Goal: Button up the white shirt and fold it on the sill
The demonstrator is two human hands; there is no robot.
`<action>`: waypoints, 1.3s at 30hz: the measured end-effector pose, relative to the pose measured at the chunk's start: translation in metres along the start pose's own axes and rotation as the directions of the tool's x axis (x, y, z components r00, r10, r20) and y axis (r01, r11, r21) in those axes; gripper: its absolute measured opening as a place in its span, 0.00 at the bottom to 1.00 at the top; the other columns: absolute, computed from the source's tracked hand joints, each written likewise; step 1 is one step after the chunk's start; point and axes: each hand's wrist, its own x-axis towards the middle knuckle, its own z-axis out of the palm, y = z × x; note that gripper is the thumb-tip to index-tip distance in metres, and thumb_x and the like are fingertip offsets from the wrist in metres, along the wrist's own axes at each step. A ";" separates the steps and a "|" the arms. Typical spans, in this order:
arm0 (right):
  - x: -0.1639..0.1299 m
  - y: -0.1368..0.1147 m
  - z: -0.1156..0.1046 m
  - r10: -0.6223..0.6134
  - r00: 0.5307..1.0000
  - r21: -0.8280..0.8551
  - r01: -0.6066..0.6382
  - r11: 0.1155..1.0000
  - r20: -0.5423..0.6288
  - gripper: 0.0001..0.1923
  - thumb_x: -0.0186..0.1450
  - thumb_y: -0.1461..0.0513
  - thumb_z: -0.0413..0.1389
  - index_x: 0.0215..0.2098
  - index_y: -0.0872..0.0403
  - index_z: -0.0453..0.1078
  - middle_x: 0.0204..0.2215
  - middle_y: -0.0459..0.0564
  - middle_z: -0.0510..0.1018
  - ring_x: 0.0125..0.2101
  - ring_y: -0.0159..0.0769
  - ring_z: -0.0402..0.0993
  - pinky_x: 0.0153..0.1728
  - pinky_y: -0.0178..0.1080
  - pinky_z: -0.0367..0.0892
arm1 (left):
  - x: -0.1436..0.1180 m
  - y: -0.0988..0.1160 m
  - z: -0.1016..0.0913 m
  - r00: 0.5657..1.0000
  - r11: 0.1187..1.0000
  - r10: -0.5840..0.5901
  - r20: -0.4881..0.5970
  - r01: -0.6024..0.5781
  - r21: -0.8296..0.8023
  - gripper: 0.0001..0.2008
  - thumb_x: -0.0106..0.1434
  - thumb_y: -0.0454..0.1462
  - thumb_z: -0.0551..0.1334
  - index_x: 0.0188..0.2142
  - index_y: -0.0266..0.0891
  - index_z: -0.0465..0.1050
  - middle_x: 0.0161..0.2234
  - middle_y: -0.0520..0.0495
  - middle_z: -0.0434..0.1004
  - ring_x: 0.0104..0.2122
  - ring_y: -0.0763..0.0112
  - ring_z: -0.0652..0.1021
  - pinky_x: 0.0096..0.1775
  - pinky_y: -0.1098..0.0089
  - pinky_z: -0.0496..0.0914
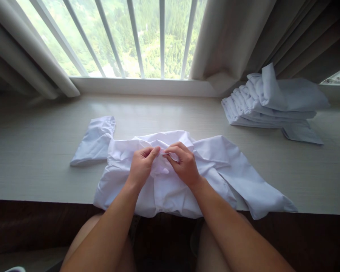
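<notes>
- pale ledge (pixel 45 132) bore a spread white shirt (pixel 172 196)
- left hand (pixel 141 162) and right hand (pixel 184 162) pinched its collar (pixel 160 166) — buttoning, probably
- next move seemed to need a steady pinch

Your left hand (pixel 142 164) and right hand (pixel 184 163) mask the very spot they pinch on a white shirt (pixel 172 194).
What sits between your fingertips, seemingly a small fold of cloth, is too small to tell for certain; your forearms (pixel 112 224) cover parts of the garment, and your legs (pixel 212 251) run out of the bottom edge. A white curved object (pixel 15 269) is cropped at lower left, unidentifiable. Outside, greenery (pixel 150 45) blurs behind bars (pixel 136 37) cut off above, while curtains (pixel 229 37) leave the frame.
</notes>
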 end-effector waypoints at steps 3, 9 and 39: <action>0.001 0.000 -0.001 -0.020 1.000 -0.017 0.020 1.000 0.000 0.02 0.72 0.62 0.60 0.41 0.51 0.75 0.37 0.48 0.77 0.40 0.32 0.76 0.44 0.36 0.73 | 0.000 0.002 0.000 1.000 0.998 0.006 0.027 -0.007 0.066 0.23 0.60 0.52 0.71 0.24 0.34 0.75 0.22 0.54 0.63 0.25 0.79 0.62 0.28 0.75 0.58; -0.003 -0.002 0.003 -0.045 0.999 -0.090 0.042 0.995 -0.026 0.04 0.72 0.61 0.59 0.44 0.50 0.76 0.38 0.49 0.77 0.40 0.33 0.76 0.43 0.37 0.74 | -0.003 0.001 0.001 1.000 0.998 -0.017 0.020 0.016 0.064 0.24 0.60 0.53 0.71 0.22 0.35 0.71 0.21 0.55 0.60 0.25 0.79 0.61 0.28 0.73 0.56; 0.001 0.002 -0.005 0.056 0.998 -0.041 -0.055 0.998 0.026 0.06 0.73 0.61 0.57 0.42 0.52 0.77 0.38 0.49 0.77 0.40 0.33 0.75 0.43 0.36 0.71 | -0.004 -0.002 0.002 0.979 0.926 0.170 0.116 -0.199 0.320 0.16 0.69 0.49 0.63 0.34 0.38 0.78 0.32 0.50 0.76 0.34 0.71 0.73 0.39 0.72 0.65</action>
